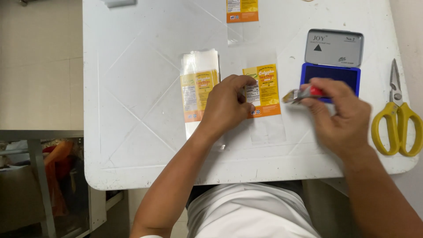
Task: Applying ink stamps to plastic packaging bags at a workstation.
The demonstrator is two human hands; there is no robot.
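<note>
The left hand (227, 105) is laid palm down on the white table (132, 110), its fingers curled and pressed on the left edge of a clear plastic bag (263, 94) with a yellow and orange label; nothing is grasped by it, the bag is only pinned flat. The bag lies in the middle of the table, just right of a stack of similar bags (198, 88), which is partly covered by the back of the hand. The right hand (339, 117) is raised just beside the bag's right edge and is clenched around a small stamp (302, 94) with a red body, whose blurred tip is pointed left toward the label. An open blue ink pad (330, 75) with a grey lid is found directly behind this hand. Yellow-handled scissors (398, 119) are placed near the table's right edge, well apart from the bag. Another labelled bag (241, 13) is seen at the far edge. The tabletop is creased with faint lines. A beige tiled floor is visible to the left, and a metal frame with orange material is seen beneath.
</note>
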